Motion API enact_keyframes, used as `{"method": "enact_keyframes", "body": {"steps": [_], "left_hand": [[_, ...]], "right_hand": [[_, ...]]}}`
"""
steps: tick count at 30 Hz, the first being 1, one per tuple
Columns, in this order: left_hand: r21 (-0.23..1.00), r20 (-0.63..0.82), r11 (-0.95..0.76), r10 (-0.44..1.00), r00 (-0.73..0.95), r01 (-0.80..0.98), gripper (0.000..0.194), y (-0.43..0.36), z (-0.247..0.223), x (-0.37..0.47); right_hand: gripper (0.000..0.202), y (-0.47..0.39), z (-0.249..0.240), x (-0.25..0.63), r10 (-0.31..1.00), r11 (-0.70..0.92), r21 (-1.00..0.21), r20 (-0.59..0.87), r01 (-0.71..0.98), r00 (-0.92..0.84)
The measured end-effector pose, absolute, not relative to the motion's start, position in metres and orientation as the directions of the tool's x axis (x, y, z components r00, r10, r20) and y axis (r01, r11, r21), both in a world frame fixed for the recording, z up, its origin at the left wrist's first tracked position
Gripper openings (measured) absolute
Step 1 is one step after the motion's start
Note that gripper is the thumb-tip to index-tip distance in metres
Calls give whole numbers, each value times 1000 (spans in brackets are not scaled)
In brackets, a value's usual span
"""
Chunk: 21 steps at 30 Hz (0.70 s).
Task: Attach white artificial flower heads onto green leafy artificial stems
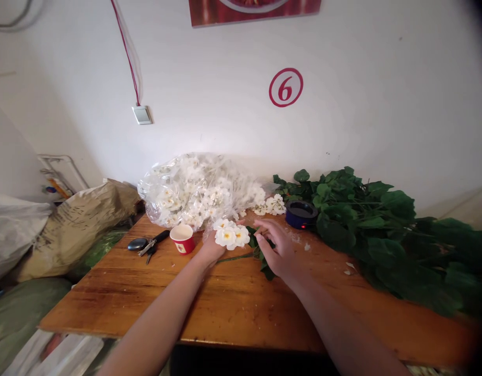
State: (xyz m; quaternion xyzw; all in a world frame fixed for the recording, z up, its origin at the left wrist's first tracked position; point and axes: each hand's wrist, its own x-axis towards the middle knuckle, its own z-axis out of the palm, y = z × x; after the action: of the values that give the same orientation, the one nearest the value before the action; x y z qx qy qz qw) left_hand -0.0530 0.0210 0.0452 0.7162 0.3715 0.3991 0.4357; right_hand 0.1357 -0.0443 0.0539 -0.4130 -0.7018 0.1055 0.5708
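A cluster of white flowers with yellow centres [230,235] covers most of the fingers of my left hand [214,248]. Its grip on the flowers is largely hidden behind the petals. Just to the right, my right hand [278,245] is at a green leafy stem [266,267], with fingers curved and thumb apart from them. Whether those fingertips pinch anything is too small to tell. The stem's thin end [236,258] reaches left across the wooden table [233,308], below the flowers.
A clear plastic bag of white flowers [197,190] lies behind my hands. Left are a red and white paper cup [182,239] and keys [148,246]. A round dark blue device [301,214] with a red light stands beside heaped green leaves [366,224].
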Motion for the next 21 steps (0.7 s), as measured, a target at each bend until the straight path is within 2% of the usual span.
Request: {"method": "enact_keyframes", "body": {"steps": [2,4,6,9,12,14,18,21], "left_hand": [[919,278,-367,859,430,140,52,20,46,-52],[903,311,-410,832,458,131,53,18,46,-53],[876,341,-458,807,482,148,57,17,48,-53],[844,351,-492,807,475,213,63,16,49,-55],[815,346,-509,810,474,276,67,15,49,-56],[816,352,-522,789,504,249,65,15,48,-56],[813,361,-558,706,609,164,52,9,50,-53],[798,367,-582,673,642,154,54,4,50,-49]], "right_hand": [[37,-43,57,134,791,573,-703,609,421,-60],[37,-41,59,132,834,539,-734,534,413,-140],[42,-41,59,130,846,528,-734,499,428,-187],[59,-43,59,128,843,531,-697,492,483,-218],[72,-46,58,125,832,537,-668,519,516,-194],[76,-47,57,123,836,526,-679,524,512,-163],[82,-48,55,121,881,442,-694,454,568,-130],[89,-47,53,120,909,368,-688,407,626,-88]]}}
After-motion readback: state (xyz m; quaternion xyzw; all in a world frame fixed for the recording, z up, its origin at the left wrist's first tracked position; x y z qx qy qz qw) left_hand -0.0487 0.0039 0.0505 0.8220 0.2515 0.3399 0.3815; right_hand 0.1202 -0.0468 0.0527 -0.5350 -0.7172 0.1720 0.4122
